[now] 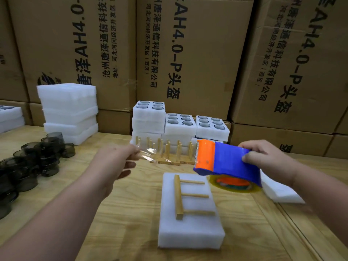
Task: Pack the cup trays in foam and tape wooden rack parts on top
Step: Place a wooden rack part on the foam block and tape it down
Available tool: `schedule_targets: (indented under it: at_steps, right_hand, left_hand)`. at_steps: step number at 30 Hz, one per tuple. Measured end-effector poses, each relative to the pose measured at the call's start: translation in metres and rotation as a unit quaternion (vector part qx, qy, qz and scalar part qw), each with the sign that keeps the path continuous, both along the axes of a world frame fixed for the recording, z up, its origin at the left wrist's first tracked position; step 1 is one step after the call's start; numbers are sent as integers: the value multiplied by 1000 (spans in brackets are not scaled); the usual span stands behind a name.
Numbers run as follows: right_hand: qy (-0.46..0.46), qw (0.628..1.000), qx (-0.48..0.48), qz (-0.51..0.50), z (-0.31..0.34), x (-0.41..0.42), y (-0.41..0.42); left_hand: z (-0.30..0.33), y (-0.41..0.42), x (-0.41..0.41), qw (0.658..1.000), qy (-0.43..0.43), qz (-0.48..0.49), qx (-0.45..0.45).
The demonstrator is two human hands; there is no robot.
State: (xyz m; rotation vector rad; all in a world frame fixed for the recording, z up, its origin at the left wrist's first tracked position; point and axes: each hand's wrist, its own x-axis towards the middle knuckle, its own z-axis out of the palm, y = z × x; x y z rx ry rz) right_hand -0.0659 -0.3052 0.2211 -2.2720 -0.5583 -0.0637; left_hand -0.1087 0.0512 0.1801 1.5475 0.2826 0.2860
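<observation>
Mid-desk (131,213), dead ahead: closed foam block (190,219) lying flat, wooden rack part (178,196) loose on top, a rail with three pegs pointing right. Not taped down yet.

Right hand (267,159) grips the blue/orange tape gun (224,159) from the back, fingers curled over the body, and holds it above the block's far right corner. Left hand (116,162) pinches the free end of the clear tape (148,153), with a strip stretched from there to the cutter, above and beyond the block.

Handling, my read:
- Foam: light, soft, dents easily. It'll slide on the desk if the tape drags sideways, so lay tape down, don't pull across.
- Rack part: stiff, light and unsecured, so a nudge shifts it. Run tape across the pegs or the rail, then wrap down both foam sides.
- Tape: thin, clingy, folds onto itself if tension drops. Keep it taut and hold only the very end.

Elsewhere: more racks (165,153) standing behind the block, open cup trays (180,121) stacked at the back, a foam stack (69,112) far left, loose dark cups (37,157) on the left edge, and foam sheets (280,191) to the right.
</observation>
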Motion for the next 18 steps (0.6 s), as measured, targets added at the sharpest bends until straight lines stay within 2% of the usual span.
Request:
schedule_targets:
  at_steps: [3,6,13,18]
  right_hand:
    - [-28,995,-78,-52,6,11,11]
    - [-45,982,-168,-75,17,23,20]
    - [-61,943,-325,-29,56,42,65]
    - [-56,913,-405,-4,71,57,101]
  left_hand:
    - [-35,2,6,996,66,-36,-54]
    - [-68,-4,7,989,115,-27,-88]
    - [-115,-29,14,971,179,18,-160]
    - [-132,-39,17,965,206,27,-162]
